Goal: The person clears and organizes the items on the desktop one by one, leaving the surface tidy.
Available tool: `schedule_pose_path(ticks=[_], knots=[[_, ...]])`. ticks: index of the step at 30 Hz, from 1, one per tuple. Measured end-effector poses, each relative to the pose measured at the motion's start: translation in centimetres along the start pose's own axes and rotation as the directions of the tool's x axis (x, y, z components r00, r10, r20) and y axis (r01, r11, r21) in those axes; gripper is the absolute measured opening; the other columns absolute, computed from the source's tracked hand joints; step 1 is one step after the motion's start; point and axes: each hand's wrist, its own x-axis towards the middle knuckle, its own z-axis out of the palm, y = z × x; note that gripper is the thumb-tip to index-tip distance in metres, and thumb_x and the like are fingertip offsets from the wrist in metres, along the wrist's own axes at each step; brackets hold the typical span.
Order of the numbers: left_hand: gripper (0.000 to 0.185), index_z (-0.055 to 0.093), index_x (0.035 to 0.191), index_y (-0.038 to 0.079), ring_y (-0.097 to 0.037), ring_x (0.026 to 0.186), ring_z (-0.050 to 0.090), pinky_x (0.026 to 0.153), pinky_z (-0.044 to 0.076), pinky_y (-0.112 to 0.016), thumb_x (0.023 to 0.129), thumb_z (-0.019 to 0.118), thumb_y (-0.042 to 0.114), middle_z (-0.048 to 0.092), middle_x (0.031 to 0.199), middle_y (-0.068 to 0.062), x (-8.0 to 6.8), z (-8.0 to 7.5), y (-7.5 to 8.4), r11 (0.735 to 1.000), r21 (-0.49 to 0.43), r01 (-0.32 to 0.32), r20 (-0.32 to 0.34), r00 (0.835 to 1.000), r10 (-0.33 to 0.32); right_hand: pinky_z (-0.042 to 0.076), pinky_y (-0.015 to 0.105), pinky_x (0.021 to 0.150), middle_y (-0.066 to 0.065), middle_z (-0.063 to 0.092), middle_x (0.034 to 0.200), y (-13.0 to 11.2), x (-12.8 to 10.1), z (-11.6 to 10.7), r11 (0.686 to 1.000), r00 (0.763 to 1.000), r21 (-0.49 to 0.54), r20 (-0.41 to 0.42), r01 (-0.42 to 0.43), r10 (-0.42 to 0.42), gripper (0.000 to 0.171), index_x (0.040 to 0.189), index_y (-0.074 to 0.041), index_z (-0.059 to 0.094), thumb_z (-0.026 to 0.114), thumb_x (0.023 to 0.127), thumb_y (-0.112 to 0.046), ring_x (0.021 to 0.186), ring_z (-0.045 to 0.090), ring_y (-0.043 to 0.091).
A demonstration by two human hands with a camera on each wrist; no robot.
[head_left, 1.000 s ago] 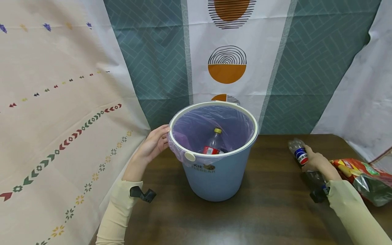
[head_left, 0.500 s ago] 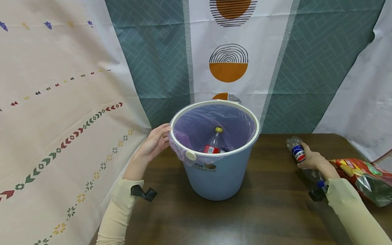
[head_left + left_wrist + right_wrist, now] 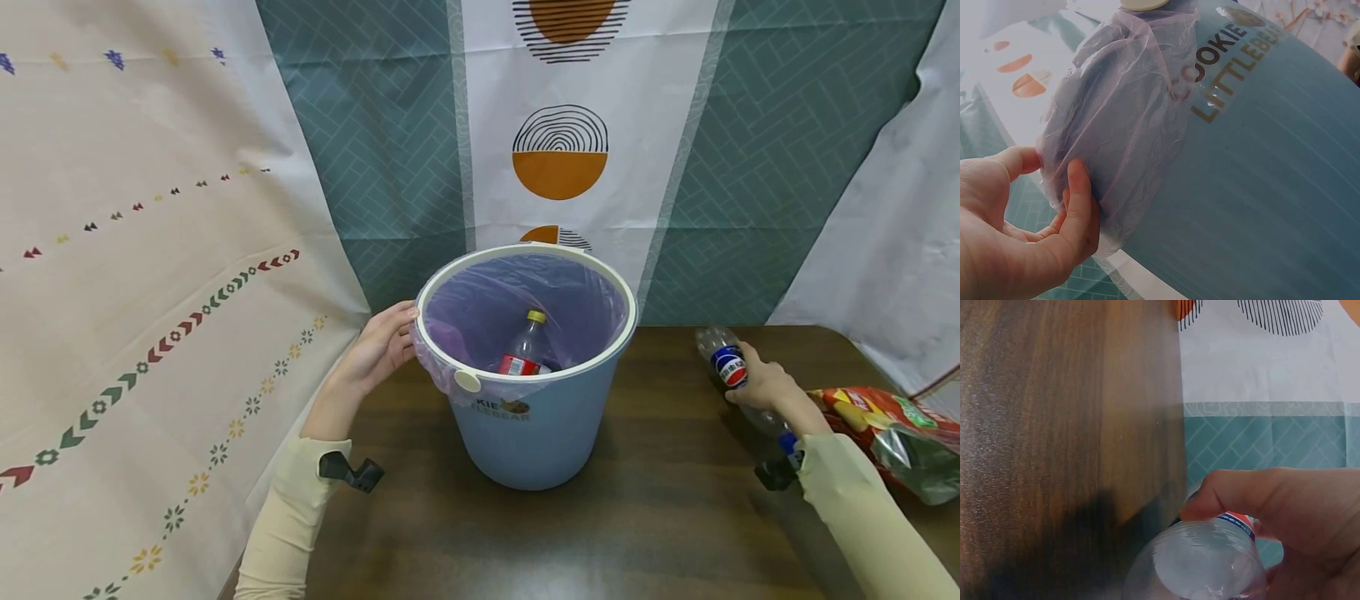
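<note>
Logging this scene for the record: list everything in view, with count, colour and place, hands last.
bin: one, light blue with cream rim, centre of table.
bin liner: one, pale purple, inside bin, folded over rim.
bottle in bin: one, clear, yellow cap, red label, inside liner.
held bottle: one, clear, blue label, right side, above table.
snack bag: one, red and green, table's right edge.
table: one, dark brown wood.
backdrop cloths: several, beige, teal, white with orange shapes, behind.
left hand: fingers rest on bin's liner-covered side.
right hand: grips held bottle.
</note>
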Motion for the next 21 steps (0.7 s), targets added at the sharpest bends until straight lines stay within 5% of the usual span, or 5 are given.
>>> schedule_pose_path(ticks=[21], knots=[[0.018, 0.053, 0.115, 0.008, -0.007, 0.083, 0.062, 0.074, 0.055, -0.020, 0.103, 0.041, 0.015, 0.063, 0.095, 0.002, -0.1, 0.1, 0.0, 1.000, -0.003, -0.004, 0.008, 1.000, 0.004, 0.051, 0.061, 0.071, 0.049, 0.043, 0.110, -1.3, 0.4, -0.6, 0.996, 0.994, -0.033, -0.056, 0.088, -0.090, 0.095, 0.144, 0.006, 0.008, 0.072, 0.080, -0.022, 0.088, 0.055, 0.054]])
